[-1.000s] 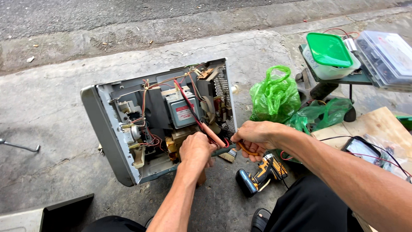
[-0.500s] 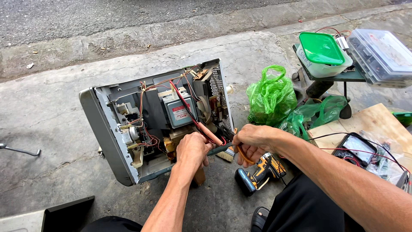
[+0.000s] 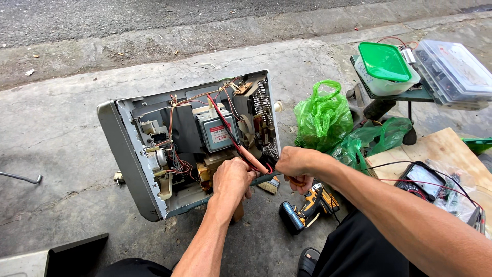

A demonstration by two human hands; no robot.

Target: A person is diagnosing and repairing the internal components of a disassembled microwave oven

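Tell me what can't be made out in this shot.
Head view only:
- Left hand hides the part it touches inside the opened microwave.
- Right hand covers its tool's handle.
- Multimeter screen too small to read.
- Clear organiser box cut by right edge.

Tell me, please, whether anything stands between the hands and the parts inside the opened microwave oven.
Nothing visible does. The cover is off the microwave oven, so its wiring and parts lie exposed. The left hand already rests at the lower edge of the cavity, and the right hand sits just beside it, next to a red probe that slants across the opening.
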